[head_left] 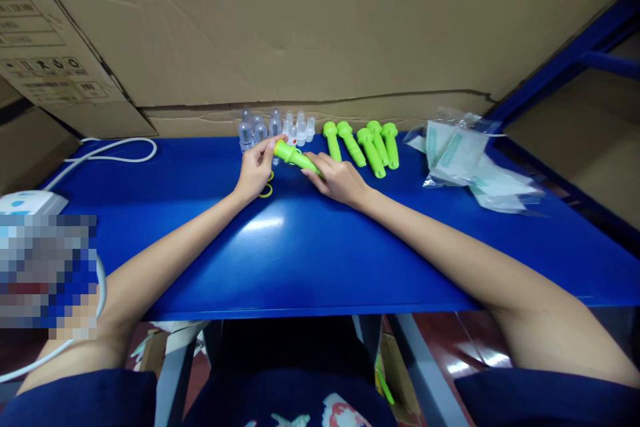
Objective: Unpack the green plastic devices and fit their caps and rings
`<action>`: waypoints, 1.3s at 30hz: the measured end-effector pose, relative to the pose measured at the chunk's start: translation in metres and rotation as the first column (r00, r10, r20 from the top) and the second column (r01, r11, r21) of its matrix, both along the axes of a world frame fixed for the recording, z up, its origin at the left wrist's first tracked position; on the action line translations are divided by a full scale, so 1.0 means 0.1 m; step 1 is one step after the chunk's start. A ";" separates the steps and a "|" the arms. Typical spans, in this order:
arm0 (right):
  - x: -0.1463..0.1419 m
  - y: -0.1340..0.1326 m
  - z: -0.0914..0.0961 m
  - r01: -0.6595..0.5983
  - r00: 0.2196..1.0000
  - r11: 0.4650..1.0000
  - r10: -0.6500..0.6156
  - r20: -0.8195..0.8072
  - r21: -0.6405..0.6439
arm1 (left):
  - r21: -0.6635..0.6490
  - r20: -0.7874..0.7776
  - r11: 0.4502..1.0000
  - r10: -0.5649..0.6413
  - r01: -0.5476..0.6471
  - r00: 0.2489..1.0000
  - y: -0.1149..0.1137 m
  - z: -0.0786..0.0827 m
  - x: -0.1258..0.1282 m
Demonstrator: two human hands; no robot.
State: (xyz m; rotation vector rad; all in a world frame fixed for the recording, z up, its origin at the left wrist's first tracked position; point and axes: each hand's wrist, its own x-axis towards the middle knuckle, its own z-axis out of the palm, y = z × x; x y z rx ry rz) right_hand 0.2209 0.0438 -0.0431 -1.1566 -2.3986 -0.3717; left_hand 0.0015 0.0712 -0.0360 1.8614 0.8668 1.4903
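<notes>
Above the blue table (300, 260) I hold a bright green plastic tube-shaped part (296, 157) in both hands, tilted down to the right. My left hand (256, 170) pinches its left end, where a yellow ring (278, 148) shows. Around its right end the fingers of my right hand (337, 177) are closed. Below my left fingertips lie yellow rings (265, 191). Just behind the hands stand clear plastic bottle-like pieces (245, 133) and smaller whitish caps (301, 127). To the right lie several more green parts (371, 153) of similar look.
Clear bags with pale printed sheets (457, 150) lie at the right. A white power strip (33, 203) with a white cable (125, 150) is at the left. Cardboard (300, 27) walls the back, and a blue metal frame (565, 67) rises at the right.
</notes>
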 end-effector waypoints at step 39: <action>-0.02 0.01 -0.09 -0.129 0.957 0.989 0.144 -0.253 0.075 | -0.179 0.235 0.938 -0.252 0.296 0.939 -0.01 -0.07 0.15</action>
